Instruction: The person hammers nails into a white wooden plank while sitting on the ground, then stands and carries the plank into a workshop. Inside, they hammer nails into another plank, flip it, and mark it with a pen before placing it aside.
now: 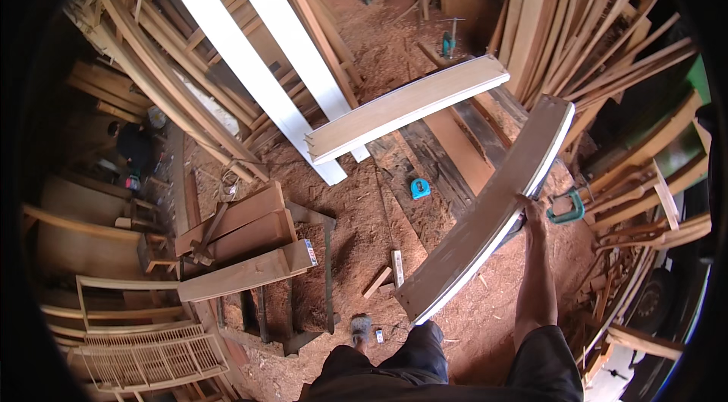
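Now the right hand [534,211] holds a long wooden board [485,208] by its right edge. The fingers look clamped on that edge, but some hide behind it. The left hand is out of sight, so I cannot tell how its fingers are. The board is in front of the person, toward the right. Its long way runs on a slant: one end points down near the legs [415,349], and the other points far off to the right. Its long white side faces right. Another board [409,110] lies farther away, turned more sideways. A blue tape measure [419,188] sits left of the held board. A green clamp [566,207] is just right of the hand.
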The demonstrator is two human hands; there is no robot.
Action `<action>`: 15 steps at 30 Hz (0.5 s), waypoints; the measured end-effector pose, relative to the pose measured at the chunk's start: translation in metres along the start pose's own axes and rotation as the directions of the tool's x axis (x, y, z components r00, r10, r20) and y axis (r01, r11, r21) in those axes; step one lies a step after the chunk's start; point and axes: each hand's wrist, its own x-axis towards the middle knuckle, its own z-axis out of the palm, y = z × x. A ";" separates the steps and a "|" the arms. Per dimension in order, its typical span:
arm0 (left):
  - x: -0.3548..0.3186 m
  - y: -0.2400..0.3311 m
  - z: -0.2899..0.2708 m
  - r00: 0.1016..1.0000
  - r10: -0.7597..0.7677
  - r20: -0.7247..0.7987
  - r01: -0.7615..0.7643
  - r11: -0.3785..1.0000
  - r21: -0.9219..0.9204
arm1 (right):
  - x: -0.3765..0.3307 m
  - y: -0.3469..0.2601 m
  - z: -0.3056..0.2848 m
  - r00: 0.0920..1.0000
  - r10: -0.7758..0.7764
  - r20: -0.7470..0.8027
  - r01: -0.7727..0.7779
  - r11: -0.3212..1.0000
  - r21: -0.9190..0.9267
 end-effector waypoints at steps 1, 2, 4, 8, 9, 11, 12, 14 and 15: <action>-0.010 -0.003 0.007 1.000 -0.019 -0.005 0.018 1.000 -0.010 | 0.011 0.006 -0.005 0.999 0.041 0.031 -0.041 0.999 -0.007; -0.020 -0.005 0.013 0.999 -0.038 -0.011 0.037 0.999 -0.021 | 0.022 0.015 -0.003 0.999 0.046 0.019 -0.047 0.998 0.049; -0.038 -0.009 0.026 0.997 -0.071 -0.020 0.071 0.997 -0.037 | 0.043 0.029 -0.005 0.992 0.125 0.011 -0.125 0.988 0.089; -0.063 -0.008 0.045 0.992 -0.121 -0.022 0.120 0.991 -0.053 | 0.070 0.061 -0.014 0.993 0.114 -0.008 -0.112 0.986 0.128; -0.067 -0.005 0.048 0.992 -0.128 -0.019 0.127 0.991 -0.047 | 0.075 0.069 -0.016 0.980 0.199 0.026 -0.200 0.968 0.151; -0.073 0.000 0.054 0.991 -0.135 -0.013 0.134 0.990 -0.037 | 0.083 0.083 -0.018 0.977 0.196 0.081 -0.209 0.956 0.208; -0.074 0.004 0.056 0.991 -0.133 -0.011 0.133 0.991 -0.029 | 0.085 0.087 -0.019 0.978 0.206 0.035 -0.209 0.963 0.172; -0.078 0.010 0.059 0.992 -0.127 -0.005 0.127 0.992 -0.003 | 0.086 0.090 -0.017 0.977 0.141 0.159 -0.178 0.953 0.247; -0.080 0.013 0.061 0.992 -0.123 0.004 0.123 0.992 0.013 | 0.084 0.089 -0.018 0.970 0.219 0.108 -0.238 0.946 0.218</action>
